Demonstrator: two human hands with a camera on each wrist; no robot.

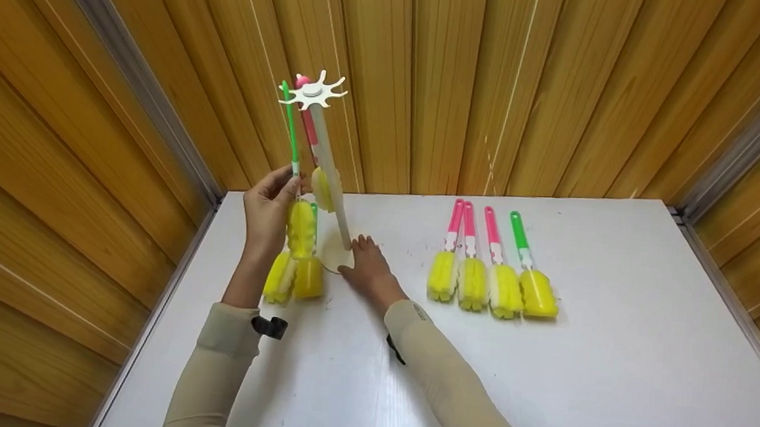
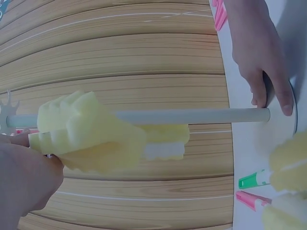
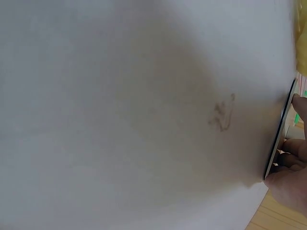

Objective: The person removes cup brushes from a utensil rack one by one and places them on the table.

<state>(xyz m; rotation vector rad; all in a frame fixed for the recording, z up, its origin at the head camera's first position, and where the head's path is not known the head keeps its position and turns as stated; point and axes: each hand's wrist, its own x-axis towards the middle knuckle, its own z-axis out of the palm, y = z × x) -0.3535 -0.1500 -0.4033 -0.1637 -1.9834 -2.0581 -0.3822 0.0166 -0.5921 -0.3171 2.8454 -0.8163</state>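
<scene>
My left hand (image 1: pixel 268 207) pinches a sponge cup brush (image 1: pixel 301 228) at its neck, the green handle (image 1: pixel 291 125) pointing up and the yellow sponge hanging down. This brush is beside a white stand (image 1: pixel 328 151) whose top has a ring of curved hooks (image 1: pixel 313 92). A pink-handled cup brush (image 1: pixel 309 126) hangs from the hooks, partly hidden behind the pole. My right hand (image 1: pixel 371 272) grips the stand's round base (image 1: pixel 332 255) near the foot of the pole, thumb and fingers spread about its edge. In the left wrist view the held brush's sponge (image 2: pixel 91 129) partly covers the pole.
On the white table (image 1: pixel 622 360), right of the stand, lie several cup brushes: pink-handled ones (image 1: pixel 473 282) and a green-handled one (image 1: pixel 538 294). Two more brushes (image 1: pixel 280 277) lie left of the base, below the left hand. Wood-patterned panels (image 1: pixel 440 85) enclose the table.
</scene>
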